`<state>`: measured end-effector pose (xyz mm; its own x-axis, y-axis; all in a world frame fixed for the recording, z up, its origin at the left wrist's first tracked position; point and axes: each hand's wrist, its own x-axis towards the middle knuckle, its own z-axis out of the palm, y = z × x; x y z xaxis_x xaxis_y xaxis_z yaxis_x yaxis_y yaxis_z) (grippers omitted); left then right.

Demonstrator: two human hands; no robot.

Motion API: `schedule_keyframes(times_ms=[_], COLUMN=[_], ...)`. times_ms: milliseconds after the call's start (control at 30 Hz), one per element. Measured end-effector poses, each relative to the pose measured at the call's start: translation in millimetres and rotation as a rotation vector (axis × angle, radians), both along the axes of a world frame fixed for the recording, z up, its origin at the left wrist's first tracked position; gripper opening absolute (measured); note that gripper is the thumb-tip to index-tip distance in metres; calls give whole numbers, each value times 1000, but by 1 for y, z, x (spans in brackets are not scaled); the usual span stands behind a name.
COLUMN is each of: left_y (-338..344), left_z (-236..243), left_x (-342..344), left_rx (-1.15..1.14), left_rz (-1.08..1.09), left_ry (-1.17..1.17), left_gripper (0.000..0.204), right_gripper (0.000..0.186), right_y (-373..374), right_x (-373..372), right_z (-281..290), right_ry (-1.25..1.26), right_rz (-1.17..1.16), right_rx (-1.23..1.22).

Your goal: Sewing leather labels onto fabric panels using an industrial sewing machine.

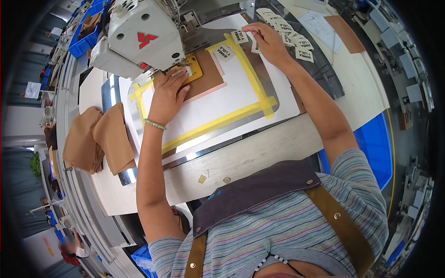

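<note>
Head view: the left hand (169, 95) lies flat, thumb apart, over the brown panel (212, 82) within yellow tape (215, 122), at the sewing machine (123, 51); beyond, the right hand (271, 44) bends beside a pale label (239, 38) (whether pinching it, I cannot tell).

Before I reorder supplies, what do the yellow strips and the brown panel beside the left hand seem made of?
Yellow strips: probably adhesive tape, fairly matte, since they lie flat and overlap at a corner. Brown panel: matte, perhaps leather or synthetic leather, judging by its plain, even-coloured face; this view cannot settle which.
</note>
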<state>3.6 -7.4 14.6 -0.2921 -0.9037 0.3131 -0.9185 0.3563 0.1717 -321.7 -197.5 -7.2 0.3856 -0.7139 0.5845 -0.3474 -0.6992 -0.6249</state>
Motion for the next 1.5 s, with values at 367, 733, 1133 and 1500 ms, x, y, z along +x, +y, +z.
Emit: schedule_keyframes(times_ms=[367,733,1133,1500], left_y=[-13,22,29,26], left_z=[-13,-33,-47,-24], left_x=[9,55,26,-42], left_rx=[-39,-108,-166,58], left_rz=[53,487,484,549], left_ry=[121,66,-94,778], left_gripper=[38,51,44,41], right_gripper=[24,23,54,44], right_y=[2,5,36,49], right_x=[3,1,34,11], right_z=[-4,-1,0,52], right_ry=[-22,-22,574,650], right_rz=[22,29,279,135], right_rx=[-2,-17,-481,-252])
